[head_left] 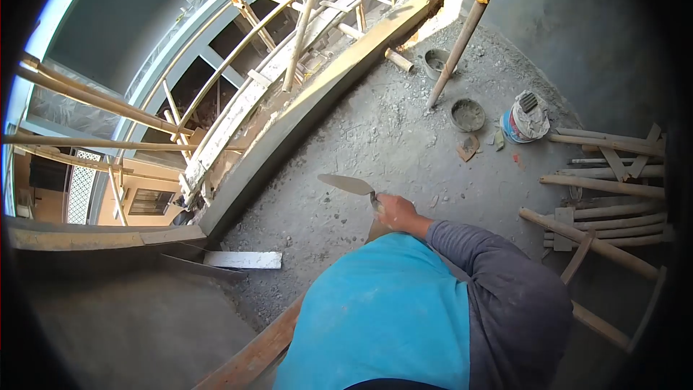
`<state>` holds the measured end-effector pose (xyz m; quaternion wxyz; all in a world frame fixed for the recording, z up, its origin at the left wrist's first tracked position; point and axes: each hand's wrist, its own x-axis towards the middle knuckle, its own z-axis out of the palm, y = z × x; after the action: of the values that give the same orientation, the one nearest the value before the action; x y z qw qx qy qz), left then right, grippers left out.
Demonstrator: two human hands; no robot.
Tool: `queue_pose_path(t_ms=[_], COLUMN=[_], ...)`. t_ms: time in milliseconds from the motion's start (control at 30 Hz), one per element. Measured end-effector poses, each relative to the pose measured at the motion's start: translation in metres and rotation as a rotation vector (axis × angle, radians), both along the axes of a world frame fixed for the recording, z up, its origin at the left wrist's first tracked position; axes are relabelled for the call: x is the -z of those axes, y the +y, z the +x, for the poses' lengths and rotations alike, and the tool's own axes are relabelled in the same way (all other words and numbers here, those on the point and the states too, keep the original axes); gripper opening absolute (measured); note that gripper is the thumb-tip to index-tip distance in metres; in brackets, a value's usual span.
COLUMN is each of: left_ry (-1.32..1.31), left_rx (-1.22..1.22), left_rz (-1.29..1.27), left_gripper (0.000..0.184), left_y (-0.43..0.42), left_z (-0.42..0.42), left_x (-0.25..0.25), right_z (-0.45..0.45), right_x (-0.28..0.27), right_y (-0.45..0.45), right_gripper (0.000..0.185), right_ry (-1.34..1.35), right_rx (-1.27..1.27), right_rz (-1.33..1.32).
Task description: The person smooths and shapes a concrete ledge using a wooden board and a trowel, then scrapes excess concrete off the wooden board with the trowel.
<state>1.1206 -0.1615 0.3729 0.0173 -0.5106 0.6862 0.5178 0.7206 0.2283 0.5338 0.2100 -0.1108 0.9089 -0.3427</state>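
Observation:
My right hand [396,215] is closed around the handle of a pointed trowel [348,184]. Its grey blade points to the left, above the rough, dusty floor [339,137], and carries no visible mortar. A grey sleeve covers my right arm, beside the blue shirt on my body. My left hand is out of sight.
A low wall [317,94] borders the opening, with bamboo scaffolding [253,25] beyond. Two mortar buckets [468,115], a white-and-blue pail [525,119] and a leaning pole [465,33] stand ahead. Wooden ladders [606,242] lie right; a white board [242,259] lies left.

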Motion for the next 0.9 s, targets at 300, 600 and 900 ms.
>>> queue_pose_path(t_ms=[300, 600, 900], left_ry=[-0.047, -0.185, -0.289], left_rx=[0.890, 1.553, 1.862], left_rz=[-0.031, 0.125, -0.214], left_gripper=[0.027, 0.045, 0.051], left_y=[0.043, 0.107, 0.132], left_z=[-0.340, -0.616, -0.771], left_x=[-0.124, -0.220, -0.161], right_z=[-0.066, -0.118, -0.220], right_x=[0.007, 0.013, -0.016], right_y=[0.082, 0.105, 0.119], right_gripper=[0.049, 0.039, 0.025], right_ry=[-0.334, -0.342, -0.259], right_rx=[0.015, 0.516, 0.817], right_rz=[-0.083, -0.012, -0.179])
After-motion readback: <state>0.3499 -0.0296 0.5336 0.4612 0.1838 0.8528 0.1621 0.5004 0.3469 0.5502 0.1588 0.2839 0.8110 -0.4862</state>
